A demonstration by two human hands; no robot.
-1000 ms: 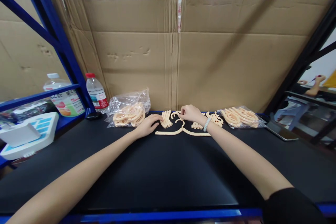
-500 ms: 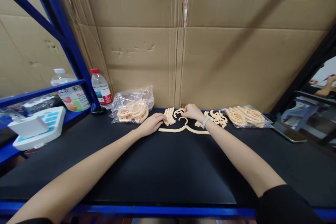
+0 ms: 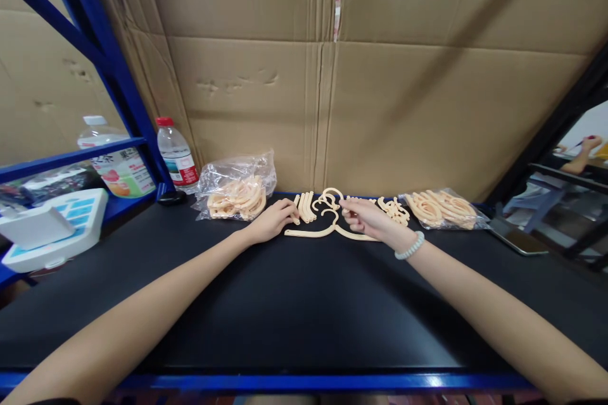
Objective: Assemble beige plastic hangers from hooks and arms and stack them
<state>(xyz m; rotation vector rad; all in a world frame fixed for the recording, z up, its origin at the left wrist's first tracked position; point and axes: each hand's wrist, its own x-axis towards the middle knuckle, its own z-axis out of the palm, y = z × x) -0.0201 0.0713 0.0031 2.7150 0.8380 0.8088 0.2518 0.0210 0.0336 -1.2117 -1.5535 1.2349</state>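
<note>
My left hand [image 3: 274, 220] lies at the left of a row of beige hanger arms [image 3: 308, 207], its fingers closed on the outermost one. My right hand [image 3: 365, 218] is raised a little over the black table, pinching the end of a curved beige hanger hook [image 3: 333, 190]. Below the hands lies a beige clothes hanger [image 3: 311, 233] laid out in parts, two arms meeting at a hook in the middle; my right hand covers part of its right arm. More loose hooks [image 3: 323, 202] lie behind it. A pile of small beige parts [image 3: 395, 211] sits right of my right hand.
Clear plastic bags of beige parts stand left [image 3: 237, 196] and right [image 3: 441, 207]. A phone [image 3: 517, 240] lies at the right, a red-capped bottle [image 3: 178, 158] at the left. A cardboard wall [image 3: 256, 88] closes the back. Another person's arm [image 3: 582, 155] shows far right.
My right hand has lifted away from the loose hooks and turned, now with a hook in its fingers. My left hand stays by the row of arms. The view has shifted slightly.
</note>
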